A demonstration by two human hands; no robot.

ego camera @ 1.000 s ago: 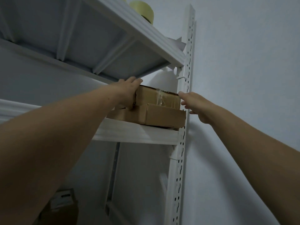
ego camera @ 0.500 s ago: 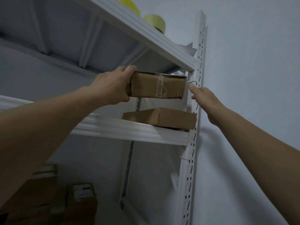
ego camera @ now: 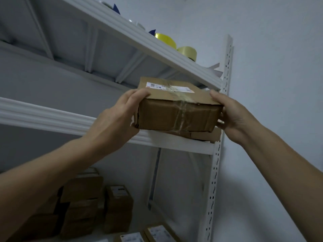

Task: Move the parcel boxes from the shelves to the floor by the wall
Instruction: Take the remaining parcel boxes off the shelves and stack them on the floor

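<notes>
A brown taped parcel box with a white label on top is in the air in front of the white shelf. My left hand grips its left end, thumb on top. My right hand grips its right end. A flatter brown parcel box lies on the shelf just behind and below it, mostly hidden. Several more parcel boxes stand on a lower shelf.
A white slotted upright post stands at the shelf's right end against the pale wall. The upper shelf carries yellow tape rolls. Labelled flat parcels lie at the bottom.
The parcel box has come off the flat box and out from the shelf toward me. My right hand has moved in and taken its right end. The view has tilted down.
</notes>
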